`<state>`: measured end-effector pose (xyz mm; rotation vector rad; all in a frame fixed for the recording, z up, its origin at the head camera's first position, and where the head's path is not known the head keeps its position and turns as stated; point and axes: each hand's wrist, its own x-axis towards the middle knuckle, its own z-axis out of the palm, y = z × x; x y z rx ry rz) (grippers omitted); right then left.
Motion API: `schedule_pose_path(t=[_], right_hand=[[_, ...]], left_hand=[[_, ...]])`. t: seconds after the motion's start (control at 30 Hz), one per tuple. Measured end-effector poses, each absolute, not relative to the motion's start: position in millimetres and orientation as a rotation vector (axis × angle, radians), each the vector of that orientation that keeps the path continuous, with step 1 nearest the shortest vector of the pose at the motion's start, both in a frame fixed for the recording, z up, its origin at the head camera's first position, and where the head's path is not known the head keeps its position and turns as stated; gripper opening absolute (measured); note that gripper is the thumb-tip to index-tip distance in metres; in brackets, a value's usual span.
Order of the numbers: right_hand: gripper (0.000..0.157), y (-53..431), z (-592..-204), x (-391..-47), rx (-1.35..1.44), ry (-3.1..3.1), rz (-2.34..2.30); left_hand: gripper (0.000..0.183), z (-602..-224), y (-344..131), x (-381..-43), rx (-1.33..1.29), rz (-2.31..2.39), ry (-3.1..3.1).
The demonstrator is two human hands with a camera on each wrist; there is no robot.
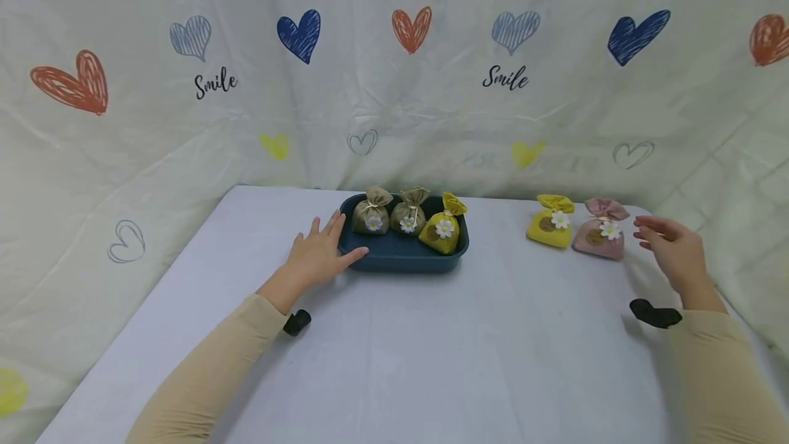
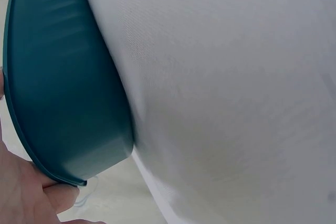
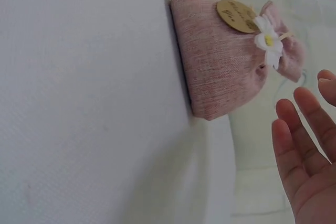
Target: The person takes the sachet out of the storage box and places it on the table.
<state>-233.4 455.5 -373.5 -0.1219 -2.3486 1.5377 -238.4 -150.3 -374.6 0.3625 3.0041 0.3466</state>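
My left hand (image 1: 317, 252) rests with spread fingers on the left end of a dark teal tray (image 1: 403, 264), its fingertips at the rim in the left wrist view. Inside the tray sit two brown-grey drawstring pouches (image 1: 372, 211) and a yellow pouch (image 1: 441, 231), each with a white flower. Off to the right, my right hand (image 1: 674, 252) hovers beside a pink drawstring pouch (image 1: 599, 235), fingers loosely bent and holding nothing. In the right wrist view the pink pouch (image 3: 220, 59) stands apart from the fingertips, showing a round tag and a white flower.
Another yellow pouch (image 1: 550, 225) stands just left of the pink one. The white table (image 1: 456, 355) reaches back to a pale curtain (image 1: 394, 101) printed with hearts and the word Smile. Black straps (image 1: 655, 314) sit at both wrists.
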Motion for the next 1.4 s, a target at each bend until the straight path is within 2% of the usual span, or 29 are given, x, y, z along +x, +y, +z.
schedule_pose_path(t=[0.13, 0.37, 0.43, 0.97, 1.4], right_hand=[[0.017, 449.3, -364.7, -231.4, -0.081, -2.367, 1.486], [0.023, 434.4, -350.8, -228.2, -0.006, -2.362, 1.431], [0.019, 430.8, -349.2, -228.4, 0.034, -2.329, 1.472], [0.019, 399.5, -348.4, -226.3, 0.104, -2.312, 1.399], [0.025, 364.7, -342.7, -223.5, 0.315, -2.262, 1.415]], left_hand=[[0.100, -373.5, -151.0, -237.9, 0.358, 0.340, 3.010], [0.099, -374.1, -150.6, -238.7, 0.361, 0.348, 3.014], [0.099, -375.0, -150.6, -238.8, 0.361, 0.354, 3.015], [0.098, -375.6, -150.4, -238.0, 0.362, 0.366, 3.009], [0.102, -379.1, -151.4, -241.3, 0.359, 0.354, 3.006]])
